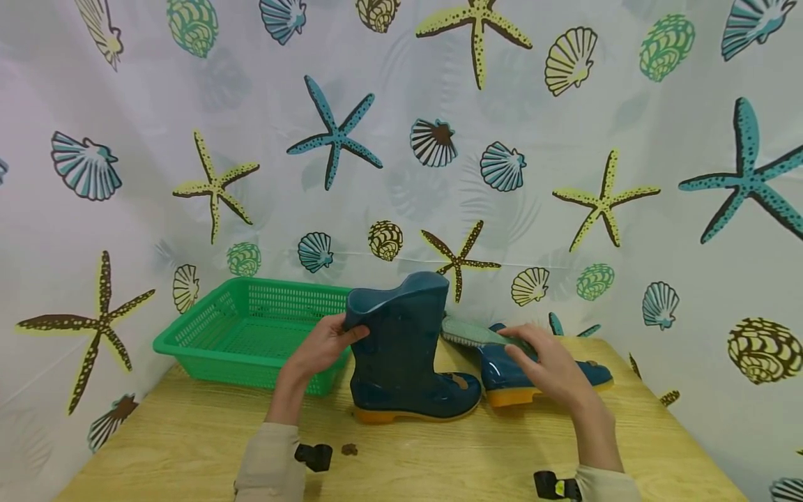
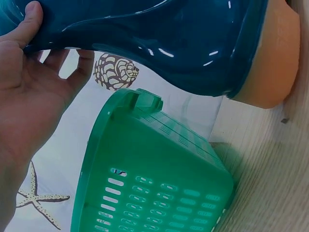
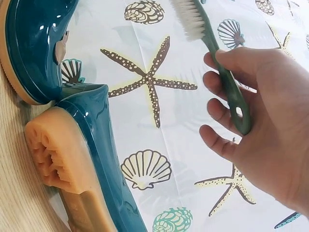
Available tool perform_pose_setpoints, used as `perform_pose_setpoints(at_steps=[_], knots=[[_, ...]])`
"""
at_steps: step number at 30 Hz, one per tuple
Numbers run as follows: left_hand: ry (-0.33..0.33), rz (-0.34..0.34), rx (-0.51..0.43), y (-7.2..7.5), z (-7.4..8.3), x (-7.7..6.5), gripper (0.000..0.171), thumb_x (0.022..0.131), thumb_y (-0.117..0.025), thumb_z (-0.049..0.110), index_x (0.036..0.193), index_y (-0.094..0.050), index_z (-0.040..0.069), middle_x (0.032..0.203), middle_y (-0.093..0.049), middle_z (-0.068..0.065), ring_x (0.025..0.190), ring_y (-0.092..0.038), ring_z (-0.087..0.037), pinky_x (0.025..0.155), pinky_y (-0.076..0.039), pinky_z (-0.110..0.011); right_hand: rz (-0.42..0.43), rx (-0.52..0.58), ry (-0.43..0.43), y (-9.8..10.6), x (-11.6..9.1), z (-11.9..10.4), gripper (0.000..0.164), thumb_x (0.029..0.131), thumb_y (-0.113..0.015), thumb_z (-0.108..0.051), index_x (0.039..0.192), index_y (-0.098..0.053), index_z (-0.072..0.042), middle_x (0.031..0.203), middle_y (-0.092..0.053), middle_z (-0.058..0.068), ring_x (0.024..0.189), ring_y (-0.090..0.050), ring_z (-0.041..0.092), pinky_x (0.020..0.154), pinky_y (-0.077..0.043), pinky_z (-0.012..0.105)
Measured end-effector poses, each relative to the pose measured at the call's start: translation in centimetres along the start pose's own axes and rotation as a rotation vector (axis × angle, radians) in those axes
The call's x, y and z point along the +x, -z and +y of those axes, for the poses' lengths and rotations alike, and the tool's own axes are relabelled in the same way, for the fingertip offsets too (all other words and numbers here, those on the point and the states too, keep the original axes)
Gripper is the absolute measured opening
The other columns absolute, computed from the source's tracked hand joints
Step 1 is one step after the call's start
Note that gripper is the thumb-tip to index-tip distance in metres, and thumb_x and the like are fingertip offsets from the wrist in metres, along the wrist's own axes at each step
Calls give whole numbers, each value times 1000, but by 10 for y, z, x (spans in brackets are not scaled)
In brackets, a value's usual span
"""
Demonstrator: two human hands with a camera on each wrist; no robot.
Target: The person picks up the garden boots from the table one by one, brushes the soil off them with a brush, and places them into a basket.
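Note:
A dark blue rubber boot point(image 1: 401, 355) with an orange-yellow sole stands upright on the table, a brown patch on its toe. My left hand point(image 1: 326, 345) grips its shaft near the top rim, thumb on the near side; in the left wrist view the other fingers pass behind the shaft. In my right hand point(image 3: 260, 106) is a green scrubbing brush point(image 3: 224, 72), held by the handle, its white bristles point(image 3: 189, 19) away from the palm. The second blue boot point(image 3: 108, 159) lies on its side right of the upright one, below my right hand and partly hidden by it.
A green plastic basket point(image 1: 251, 369) with slotted sides stands at the back left, close to the upright boot. A small brown clump point(image 1: 349, 450) lies on the wooden table point(image 1: 426, 467) near the front. Patterned white curtain point(image 1: 401, 188) encloses the back and sides.

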State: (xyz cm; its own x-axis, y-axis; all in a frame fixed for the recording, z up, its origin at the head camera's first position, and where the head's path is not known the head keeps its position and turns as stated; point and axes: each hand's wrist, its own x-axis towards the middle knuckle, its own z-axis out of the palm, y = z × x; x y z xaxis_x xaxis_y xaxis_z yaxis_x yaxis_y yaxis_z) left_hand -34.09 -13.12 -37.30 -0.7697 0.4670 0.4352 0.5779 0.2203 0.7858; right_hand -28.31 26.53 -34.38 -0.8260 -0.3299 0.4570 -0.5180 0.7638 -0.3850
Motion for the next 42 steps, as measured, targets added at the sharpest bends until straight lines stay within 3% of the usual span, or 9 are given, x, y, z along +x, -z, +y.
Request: perform_pose_setpoints(at_steps=[8, 16, 22, 32, 42], knots=[[-14, -20, -40, 2, -1, -2, 33, 104, -53, 21, 130, -61, 2, 128, -62, -20, 120, -59, -36, 100, -48, -49, -94, 45, -56, 2, -3, 2, 34, 104, -54, -28, 132, -61, -10, 133, -61, 13, 125, -56, 37, 101, -45, 58], [86, -4, -10, 9, -3, -4, 34, 100, -61, 26, 128, -65, 8, 125, -66, -15, 116, -63, -30, 98, -51, -48, -132, 55, -88, 1, -5, 5, 39, 106, -49, -33, 136, -57, -10, 139, -56, 15, 127, -54, 39, 101, -44, 59], [120, -18, -1, 15, -1, -7, 35, 96, -67, 26, 125, -68, 8, 123, -68, -15, 112, -66, -30, 94, -53, -43, -154, 76, -101, -1, -5, 7, 44, 107, -46, -36, 139, -53, -7, 141, -54, 17, 126, -53, 39, 101, -44, 59], [79, -61, -2, 20, 1, -11, 34, 95, -69, 21, 125, -68, 4, 121, -70, -18, 111, -67, -29, 95, -54, -43, -226, 115, -142, -11, -3, 18, 42, 107, -47, -33, 139, -52, -7, 141, -53, 19, 125, -54, 38, 100, -45, 57], [96, -57, -20, 19, -1, -11, 32, 95, -69, 22, 121, -70, 5, 119, -71, -17, 109, -68, -28, 94, -53, -42, -278, 170, -219, -29, -3, 35, 37, 105, -51, -32, 136, -56, -12, 129, -61, 13, 102, -60, 23, 82, -49, 39]])
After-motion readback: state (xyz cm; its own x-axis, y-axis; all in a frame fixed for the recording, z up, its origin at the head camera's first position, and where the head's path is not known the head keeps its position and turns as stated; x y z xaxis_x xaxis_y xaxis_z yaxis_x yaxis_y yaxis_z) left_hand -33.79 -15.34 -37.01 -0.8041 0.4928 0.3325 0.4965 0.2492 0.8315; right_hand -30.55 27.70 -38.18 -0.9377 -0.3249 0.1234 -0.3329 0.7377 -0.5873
